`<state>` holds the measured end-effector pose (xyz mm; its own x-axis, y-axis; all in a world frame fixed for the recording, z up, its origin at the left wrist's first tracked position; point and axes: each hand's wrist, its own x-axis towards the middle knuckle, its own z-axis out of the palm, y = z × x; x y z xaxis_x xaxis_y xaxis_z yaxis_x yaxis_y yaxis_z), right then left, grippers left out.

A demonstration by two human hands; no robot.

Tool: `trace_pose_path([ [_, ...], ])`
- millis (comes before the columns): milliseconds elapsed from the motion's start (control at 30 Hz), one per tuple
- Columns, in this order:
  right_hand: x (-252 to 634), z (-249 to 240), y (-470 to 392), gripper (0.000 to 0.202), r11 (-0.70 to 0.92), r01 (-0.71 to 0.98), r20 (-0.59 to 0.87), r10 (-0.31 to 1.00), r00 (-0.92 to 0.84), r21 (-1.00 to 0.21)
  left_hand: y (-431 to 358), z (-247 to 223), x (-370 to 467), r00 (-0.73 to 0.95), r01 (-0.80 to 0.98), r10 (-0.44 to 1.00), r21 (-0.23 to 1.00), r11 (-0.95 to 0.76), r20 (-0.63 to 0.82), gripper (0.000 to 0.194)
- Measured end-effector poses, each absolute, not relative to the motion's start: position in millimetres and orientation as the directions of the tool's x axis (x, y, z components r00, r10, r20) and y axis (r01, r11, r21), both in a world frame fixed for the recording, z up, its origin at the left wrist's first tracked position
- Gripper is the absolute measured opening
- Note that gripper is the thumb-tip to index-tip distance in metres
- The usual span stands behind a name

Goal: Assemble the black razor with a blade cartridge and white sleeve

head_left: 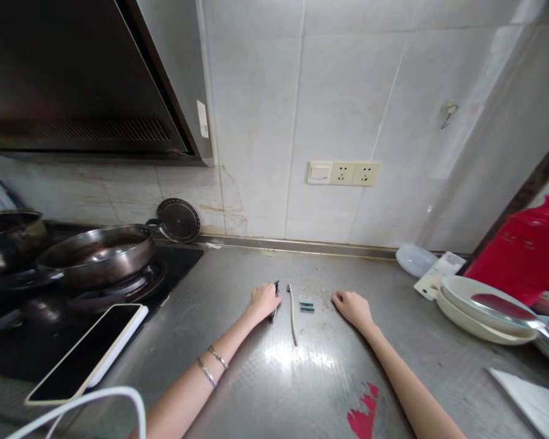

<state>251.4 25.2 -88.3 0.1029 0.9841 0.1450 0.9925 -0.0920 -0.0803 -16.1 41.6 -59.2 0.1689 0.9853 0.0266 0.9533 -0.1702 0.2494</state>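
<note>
My left hand (pixel 264 301) is closed around a slim dark object (pixel 273 316), which pokes out beyond and below the fingers; its kind is mostly hidden. Just right of that hand, a thin pale stick with a small dark end (pixel 293 317) lies lengthwise on the metal counter (pixel 311 396). Two small dark teal cylinders (pixel 307 307), like batteries, lie side by side to the right of the stick. My right hand (pixel 354 309) rests on the counter further right, fingers curled in, and nothing shows in it.
A phone (pixel 89 353) with a white cable (pixel 119 393) lies at the left by the stove, where a steel pan (pixel 98 253) stands. Stacked plates (pixel 476 320), a red container (pixel 526 250) and a white sheet (pixel 531 396) are at the right. Sockets (pixel 344 174) are on the wall.
</note>
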Motion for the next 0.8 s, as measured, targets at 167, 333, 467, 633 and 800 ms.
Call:
trace_pose_path([
  [167,251.0,-87.2,25.1,0.041,-0.084,0.993,0.155,0.983,0.096,-0.082,53.6,-69.4,-19.2,0.143,0.87,0.988,0.468,-0.155,0.06,0.012],
  [333,251.5,-86.4,24.9,0.041,-0.086,0.993,0.158,0.983,0.098,-0.08,66.2,-66.0,-24.3,0.156,0.481,0.981,0.876,0.027,-0.117,0.014],
  [467,251.9,-86.8,25.2,0.04,-0.086,0.993,0.169,0.981,0.099,-0.083,69.9,-58.9,-26.4,0.167,0.051,0.96,0.975,0.218,-0.224,0.016],
  [633,251.2,-86.7,25.6,0.04,-0.092,0.992,0.158,0.982,0.105,-0.088,69.4,-60.3,-26.4,0.199,-0.103,0.919,0.925,0.366,-0.341,0.034],
  [800,251.2,-86.1,25.4,0.039,-0.101,0.991,0.148,0.982,0.113,-0.086,66.7,-66.9,-20.5,0.181,-0.11,0.866,0.865,0.489,-0.467,0.037],
])
